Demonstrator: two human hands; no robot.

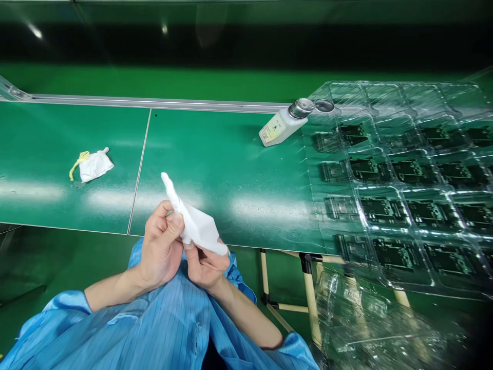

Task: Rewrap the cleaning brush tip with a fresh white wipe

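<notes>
Both of my hands hold one white cloth [194,221] just in front of the green bench's near edge. My left hand [162,245] pinches the cloth where it is twisted into a narrow tip that points up and to the left. My right hand [206,267] grips the wider lower part from below, its fingers closed under the cloth. Blue striped sleeves cover both forearms up to the elbows.
A crumpled white cloth with a yellow strip [92,164] lies at the left of the green bench [231,174]. A white bottle with a metal cap [283,125] leans at the back. Clear plastic trays of dark circuit boards [400,200] fill the right side.
</notes>
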